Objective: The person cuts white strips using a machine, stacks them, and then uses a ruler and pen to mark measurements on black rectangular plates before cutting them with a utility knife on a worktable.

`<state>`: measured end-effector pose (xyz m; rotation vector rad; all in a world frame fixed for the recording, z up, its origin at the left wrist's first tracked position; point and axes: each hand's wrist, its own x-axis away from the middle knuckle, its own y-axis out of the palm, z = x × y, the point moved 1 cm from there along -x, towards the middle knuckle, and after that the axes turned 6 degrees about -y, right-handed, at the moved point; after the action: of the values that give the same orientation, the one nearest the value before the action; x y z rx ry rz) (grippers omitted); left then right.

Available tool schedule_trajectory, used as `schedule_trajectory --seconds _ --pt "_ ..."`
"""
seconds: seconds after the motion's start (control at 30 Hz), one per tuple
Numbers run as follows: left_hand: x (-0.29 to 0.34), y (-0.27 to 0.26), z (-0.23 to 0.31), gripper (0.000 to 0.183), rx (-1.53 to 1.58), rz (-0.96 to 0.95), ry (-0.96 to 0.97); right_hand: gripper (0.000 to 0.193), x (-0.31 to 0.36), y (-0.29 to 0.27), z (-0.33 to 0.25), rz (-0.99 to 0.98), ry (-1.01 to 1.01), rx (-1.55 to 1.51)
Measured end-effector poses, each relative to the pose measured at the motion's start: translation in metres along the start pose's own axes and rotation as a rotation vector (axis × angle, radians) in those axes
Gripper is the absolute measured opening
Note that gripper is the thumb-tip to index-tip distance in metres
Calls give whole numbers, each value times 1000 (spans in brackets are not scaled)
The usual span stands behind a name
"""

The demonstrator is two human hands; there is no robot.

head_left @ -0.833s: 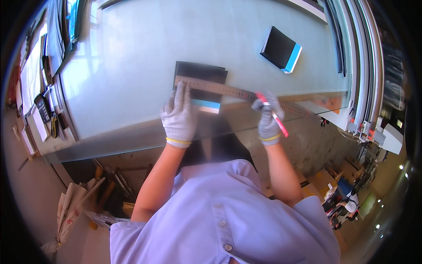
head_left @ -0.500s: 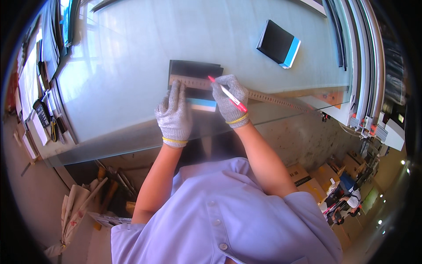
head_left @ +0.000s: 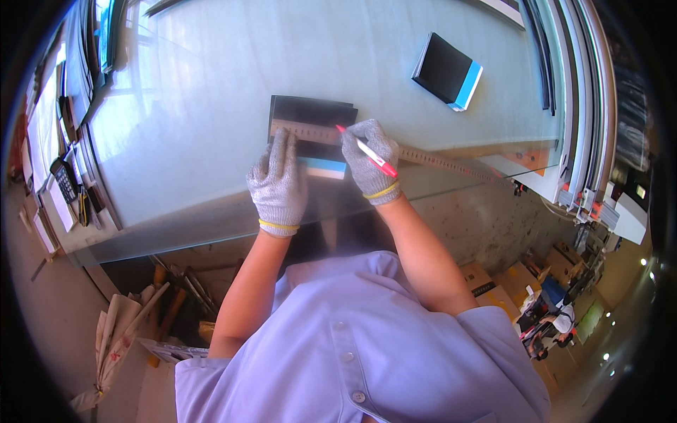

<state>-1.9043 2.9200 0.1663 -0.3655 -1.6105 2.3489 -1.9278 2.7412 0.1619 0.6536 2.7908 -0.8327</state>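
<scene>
One gloved left hand (head_left: 276, 190), fingers outstretched, presses one long ruler (head_left: 310, 132) across one black-and-blue sheet stack (head_left: 314, 109) on the tabletop (head_left: 211, 84). One gloved right hand (head_left: 367, 169) grips one red-and-white pen (head_left: 369, 151) at the ruler: apparently measuring to mark, calling next for steady pressure. One similar stack (head_left: 443, 67) lies farther right.

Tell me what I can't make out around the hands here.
All in the head view:
Black stack: partly hidden by the ruler and left hand.
Ruler's markings: too small to read.
Pen: tip too small to tell whether it touches anything.
Black strips: cut off by the upper edge.
</scene>
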Motion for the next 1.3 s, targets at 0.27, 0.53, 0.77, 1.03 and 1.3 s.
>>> schedule_trajectory --seconds 0.27,0.53,0.77,1.03,1.3 --pt "-1 0 0 48 -10 5 9 11 0 0 4 -6 32 -24" --pt "0 1 -1 49 -37 20 23 11 20 -1 2 1 53 -148" --pt "1 2 -1 49 -27 12 13 13 22 -2 -4 -31 -83 -36" --pt "1 0 1 50 -37 1 3 13 22 -4 -3 -76 -87 -33" --pt "1 0 2 50 -39 17 12 11 23 -10 -4 -60 73 -120"
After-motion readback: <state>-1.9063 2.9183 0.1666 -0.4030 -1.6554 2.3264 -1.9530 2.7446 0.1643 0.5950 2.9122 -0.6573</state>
